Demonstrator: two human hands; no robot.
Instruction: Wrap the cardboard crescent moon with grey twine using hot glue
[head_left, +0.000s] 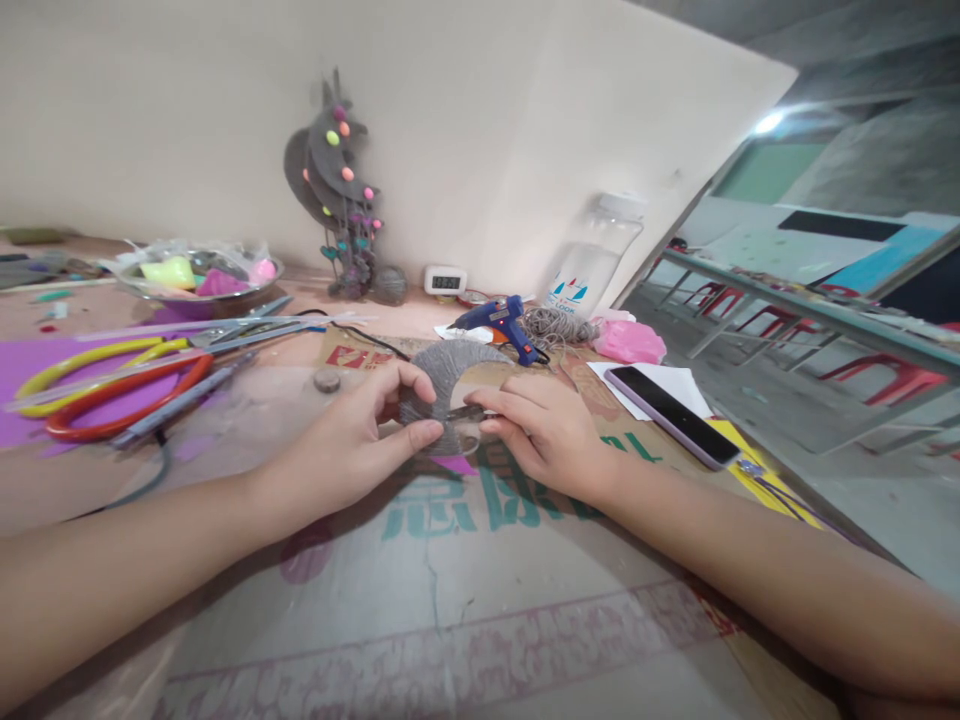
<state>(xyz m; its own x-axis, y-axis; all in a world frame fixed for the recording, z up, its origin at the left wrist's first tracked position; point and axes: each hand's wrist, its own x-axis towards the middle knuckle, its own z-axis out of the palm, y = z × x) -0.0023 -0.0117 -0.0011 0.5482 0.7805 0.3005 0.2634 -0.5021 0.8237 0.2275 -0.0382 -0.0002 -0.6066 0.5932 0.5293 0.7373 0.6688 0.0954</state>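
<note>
My left hand point(375, 422) pinches a crescent shape wrapped in grey yarn point(457, 365) by its left side, thumb in front and fingers behind. From the right, my right hand point(544, 425) comes up to the crescent with thumb and fingers pinched together. Between its fingertips shows something small and dark, too blurred to name. A small pale loop hangs beneath those fingertips. Under both hands lies a printed cardboard sheet point(442, 600), and a bit of purple point(456, 464) shows just below the crescent.
Yellow- and red-handled scissors point(127, 400) lie at the left near a bowl of colourful pieces point(217, 290). Behind my hands are a blue glue gun point(506, 322), grey yarn point(555, 328), a timer point(445, 281) and a bottle point(589, 260). A phone point(671, 415) lies right.
</note>
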